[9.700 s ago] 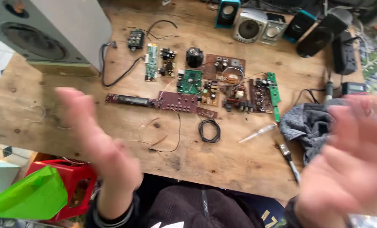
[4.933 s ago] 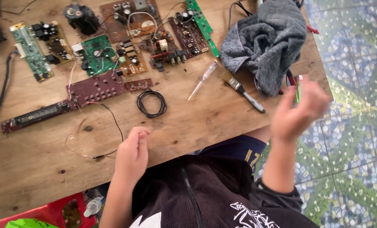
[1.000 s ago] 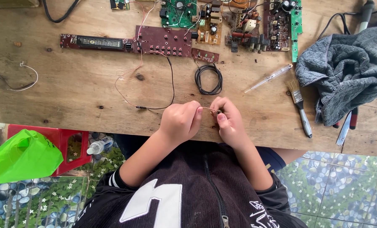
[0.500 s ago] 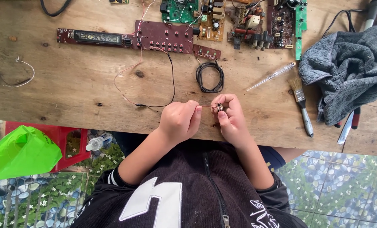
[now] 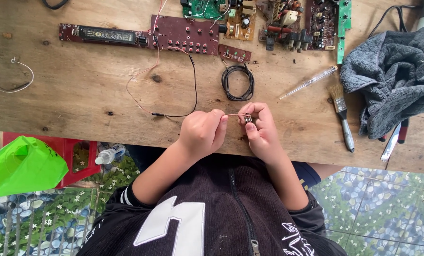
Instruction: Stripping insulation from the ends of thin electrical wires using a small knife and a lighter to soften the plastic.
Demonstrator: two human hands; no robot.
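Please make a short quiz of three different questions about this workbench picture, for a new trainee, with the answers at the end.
1. True or false: the left hand and the right hand are joined by a thin wire stretched between their fingertips.
2. Which item lies just behind the hands on the wooden table? A) the coiled black cable B) a hammer C) a glass cup
3. Fill in: the paintbrush lies directly to the left of the grey ____.

Key
1. True; the right hand also pinches a small metal part.
2. A
3. cloth
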